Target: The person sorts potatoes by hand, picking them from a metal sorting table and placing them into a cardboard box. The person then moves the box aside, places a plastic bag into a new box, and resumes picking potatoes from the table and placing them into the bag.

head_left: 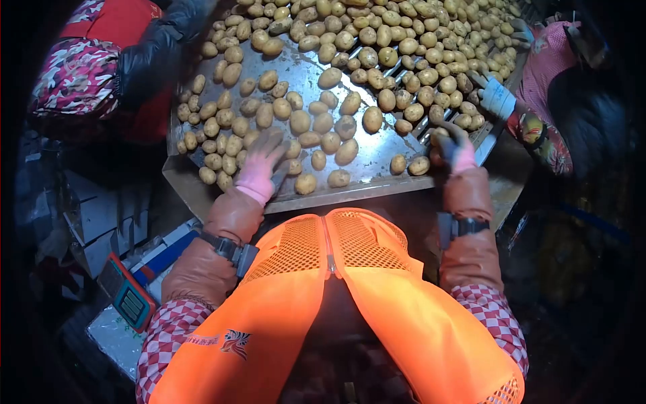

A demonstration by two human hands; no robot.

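Note:
Many potatoes (323, 123) lie spread over a metal sorting table (377, 170), heaped thickest toward the back. My left hand (266, 160), in a pink-cuffed glove, rests among the potatoes near the table's front left edge, its fingers spread and slightly blurred. At the front right, my right hand (456, 147), also gloved, is curled round a potato (441, 137) beside the slatted part of the table. A couple of loose potatoes (418, 165) lie just left of my right hand.
A person in a red and camouflage top (81, 77) stands at the left. At the right, a co-worker's gloved hand (496, 97) reaches over the table edge near my right hand. A scale with a teal display (131, 304) and white boxes (108, 222) are at the lower left.

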